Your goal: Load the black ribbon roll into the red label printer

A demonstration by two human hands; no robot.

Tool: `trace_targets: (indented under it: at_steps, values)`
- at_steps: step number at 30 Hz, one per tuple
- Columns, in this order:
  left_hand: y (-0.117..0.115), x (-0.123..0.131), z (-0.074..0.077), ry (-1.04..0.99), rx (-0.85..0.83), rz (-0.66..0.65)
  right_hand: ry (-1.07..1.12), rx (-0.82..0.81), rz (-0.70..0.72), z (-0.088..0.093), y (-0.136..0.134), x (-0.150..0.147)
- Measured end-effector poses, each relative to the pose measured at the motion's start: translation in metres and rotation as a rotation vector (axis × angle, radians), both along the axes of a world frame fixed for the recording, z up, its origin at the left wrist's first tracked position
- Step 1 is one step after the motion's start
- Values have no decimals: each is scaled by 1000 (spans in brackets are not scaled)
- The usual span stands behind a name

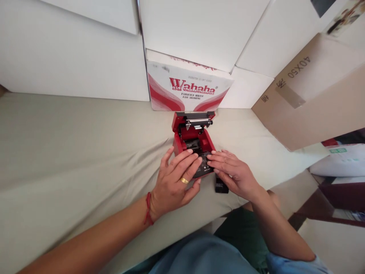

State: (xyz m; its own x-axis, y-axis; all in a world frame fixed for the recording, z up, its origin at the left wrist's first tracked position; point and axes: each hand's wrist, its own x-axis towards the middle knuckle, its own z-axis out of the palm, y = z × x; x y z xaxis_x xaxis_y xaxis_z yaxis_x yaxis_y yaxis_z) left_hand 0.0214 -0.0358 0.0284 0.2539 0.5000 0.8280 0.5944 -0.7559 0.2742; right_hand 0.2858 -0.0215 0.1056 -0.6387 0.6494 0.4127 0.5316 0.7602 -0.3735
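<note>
A small red machine that looks like a label printer [178, 144] stands on the covered surface, its lid [179, 121] tipped back. A dark roller [198, 122] runs across the inside of the lid. Black parts show within the red body. My left hand [175, 182], with a gold ring and a red string bracelet, lies over the left front, fingers stretched across the black front panel [203, 165]. From the right, my right hand [230, 170] rests its straight fingertips on the same panel. A small black block [221, 185] sits just under my right hand, partly hidden by it.
A Wahaha water carton [189, 87] stands right behind the machine, against white boxes [199, 26]. A brown cardboard box [319, 95] leans at the right. The pale cloth [71, 152] has creases left of the machine. A white bag [339, 161] lies farther right.
</note>
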Motion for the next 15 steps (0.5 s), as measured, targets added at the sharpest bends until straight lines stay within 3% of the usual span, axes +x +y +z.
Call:
trace_targets:
  at_steps: [8,15]
  values:
    - [0,-2,-1,10,119,6,63,65,-29,-11,-19,8]
    - [1,-2,-4,79,156,-11,87,72,-46,-12,-17,2]
